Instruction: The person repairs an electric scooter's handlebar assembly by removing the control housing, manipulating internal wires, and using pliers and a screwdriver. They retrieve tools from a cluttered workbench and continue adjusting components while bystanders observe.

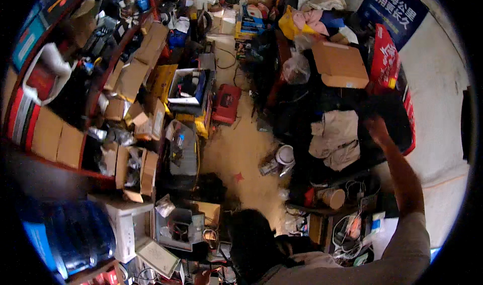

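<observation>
From the lower right, my right arm in a grey-brown sleeve stretches up and away. My right hand (376,129) is at a black, soft-looking thing (390,111) beside the right wall; its fingers are dim and blurred against the dark, and anything in them cannot be made out. Just left of that hand lies a crumpled beige cloth or garment (336,139). Beyond it sits an opened cardboard box (341,66). What looks like part of my left hand (203,277) shows at the lower edge, beside cluttered small items, its fingers mostly hidden.
Between crowded sides runs a tan floor strip (241,159), with a red case (226,103) and a whitish can (285,155) on it. Cardboard boxes (133,78) fill the left shelves. Coiled cables (347,239) lie at lower right. A large dark shape (254,239) blocks the near middle.
</observation>
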{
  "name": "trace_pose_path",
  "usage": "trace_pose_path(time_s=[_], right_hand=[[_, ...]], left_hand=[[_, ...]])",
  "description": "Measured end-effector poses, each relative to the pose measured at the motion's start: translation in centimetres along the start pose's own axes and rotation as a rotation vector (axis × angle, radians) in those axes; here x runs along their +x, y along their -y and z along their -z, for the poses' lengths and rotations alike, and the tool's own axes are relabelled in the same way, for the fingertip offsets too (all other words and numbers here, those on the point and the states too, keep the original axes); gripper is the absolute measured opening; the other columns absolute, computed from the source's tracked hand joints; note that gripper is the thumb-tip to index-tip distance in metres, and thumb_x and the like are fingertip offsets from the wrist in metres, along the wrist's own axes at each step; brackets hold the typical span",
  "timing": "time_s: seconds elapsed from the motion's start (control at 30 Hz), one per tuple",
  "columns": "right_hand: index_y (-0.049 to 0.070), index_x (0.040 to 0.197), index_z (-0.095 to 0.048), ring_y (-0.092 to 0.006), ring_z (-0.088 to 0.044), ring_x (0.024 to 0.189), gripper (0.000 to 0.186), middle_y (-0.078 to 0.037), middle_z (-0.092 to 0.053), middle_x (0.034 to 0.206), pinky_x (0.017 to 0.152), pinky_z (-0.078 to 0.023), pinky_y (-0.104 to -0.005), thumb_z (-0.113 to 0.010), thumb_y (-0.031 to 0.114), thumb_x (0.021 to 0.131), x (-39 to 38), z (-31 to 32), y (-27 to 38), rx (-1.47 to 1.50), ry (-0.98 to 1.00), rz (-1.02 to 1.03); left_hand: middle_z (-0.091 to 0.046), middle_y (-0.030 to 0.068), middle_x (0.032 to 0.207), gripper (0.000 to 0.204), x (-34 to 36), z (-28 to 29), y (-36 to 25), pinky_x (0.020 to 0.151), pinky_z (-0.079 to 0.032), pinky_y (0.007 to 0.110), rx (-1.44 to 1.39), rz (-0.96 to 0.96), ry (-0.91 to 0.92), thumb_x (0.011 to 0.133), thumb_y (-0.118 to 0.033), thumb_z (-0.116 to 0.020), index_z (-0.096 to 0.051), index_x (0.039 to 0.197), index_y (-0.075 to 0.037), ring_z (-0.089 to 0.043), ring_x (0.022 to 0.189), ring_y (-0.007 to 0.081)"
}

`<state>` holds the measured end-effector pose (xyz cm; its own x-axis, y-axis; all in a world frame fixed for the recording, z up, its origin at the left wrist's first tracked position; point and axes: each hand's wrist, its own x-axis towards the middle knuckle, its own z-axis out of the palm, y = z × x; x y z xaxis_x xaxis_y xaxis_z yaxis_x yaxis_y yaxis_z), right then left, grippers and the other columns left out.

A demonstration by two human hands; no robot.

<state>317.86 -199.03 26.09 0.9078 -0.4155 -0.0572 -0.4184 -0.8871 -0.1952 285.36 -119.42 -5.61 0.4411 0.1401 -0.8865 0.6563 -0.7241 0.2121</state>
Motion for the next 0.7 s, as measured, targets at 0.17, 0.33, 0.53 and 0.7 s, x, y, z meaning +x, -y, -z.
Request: trace_pose_path(time_s=[0.17, 0.33, 0.53, 0.7], right_hand=[[-0.001, 0.110, -0.065, -0.0252, -0.065, 0.098, 0.032, -0.014, -0.069, 0.106, 0.086, -0.050, -0.0356, -0.064, 0.024, 0.089, 21.4, 1.1, 12.7, 0.277, -0.111, 0.236], [0.000, 0.114, -0.059, -0.0345, -0.062, 0.102, 0.034, -0.018, -0.065, 0.109, 0.091, -0.048, -0.0415, -0.065, 0.022, 0.089, 31.2, -12.9, 28.4, 0.485, 0.092, 0.480], [0.002, 0.124, -0.054, -0.0301, -0.056, 0.115, 0.047, -0.019, -0.057, 0.123, 0.096, -0.045, -0.0386, -0.071, 0.016, 0.083, 32.9, -30.8, 23.6, 0.446, 0.497, 0.341], [-0.001, 0.119, -0.056, -0.0305, -0.059, 0.107, 0.045, -0.020, -0.060, 0.117, 0.089, -0.048, -0.0386, -0.072, 0.021, 0.082, 37.6, -28.4, 23.2, 0.336, 0.752, 0.103]], left_hand=[[-0.066, 0.0177, 0.100, 0.045, 8.6, 4.3, -13.1, 0.070, -0.050, 0.048, -0.103, -0.009, 0.026, 0.092, -0.043, -0.059, -0.060, 0.124, -0.012, -0.063, 0.084, 0.0374], [-0.067, 0.0156, 0.094, 0.045, 19.0, 7.9, -23.6, 0.064, -0.050, 0.047, -0.248, -0.001, 0.016, 0.092, -0.046, -0.059, -0.061, 0.123, -0.014, -0.064, 0.077, 0.0351], [-0.069, 0.0131, 0.087, 0.044, 25.9, 10.1, -28.9, 0.057, -0.050, 0.045, -0.320, -0.168, 0.102, 0.093, -0.049, -0.058, -0.062, 0.122, -0.016, -0.065, 0.069, 0.0322], [-0.067, 0.0092, 0.078, 0.031, 26.0, 12.7, -39.5, 0.059, -0.052, 0.041, 0.243, -0.603, -0.537, 0.098, -0.040, -0.050, -0.065, 0.115, -0.018, -0.063, 0.064, 0.0231]])
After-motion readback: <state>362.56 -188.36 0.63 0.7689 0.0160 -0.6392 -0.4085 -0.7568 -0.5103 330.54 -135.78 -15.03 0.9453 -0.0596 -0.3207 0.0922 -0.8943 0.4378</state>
